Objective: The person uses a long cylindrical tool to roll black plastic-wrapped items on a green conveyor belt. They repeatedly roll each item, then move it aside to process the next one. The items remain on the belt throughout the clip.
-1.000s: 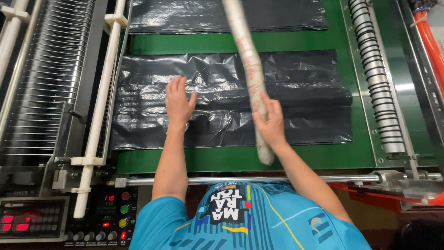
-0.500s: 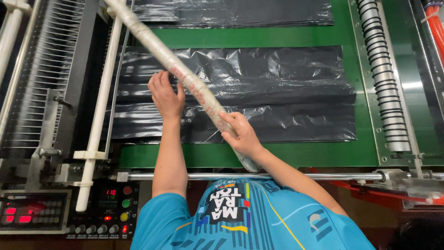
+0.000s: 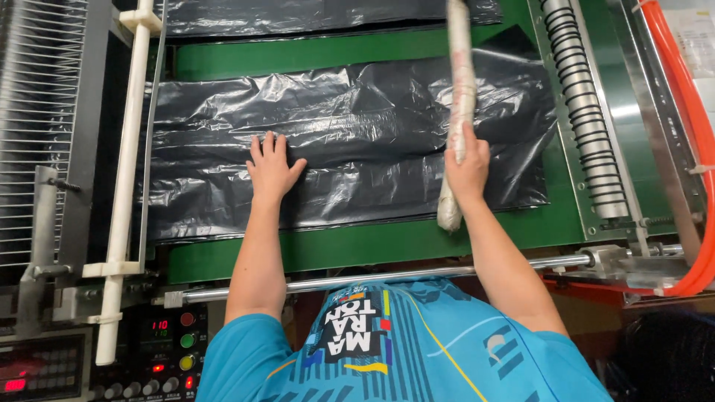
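Black plastic sheet (image 3: 357, 141) lies across our green bench (image 3: 372, 242). Our left hand (image 3: 272, 167) presses flat and open on it; our right hand (image 3: 468, 165) grips a pale wrapped rod (image 3: 459, 82) above it. Ribbed roller (image 3: 585, 112) flanks the right, white rail (image 3: 126, 156) the left.

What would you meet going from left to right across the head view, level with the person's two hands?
White bar → left hand flat on the black plastic sheet → right hand gripping the wrapped stick → ribbed metal roller → orange hose.
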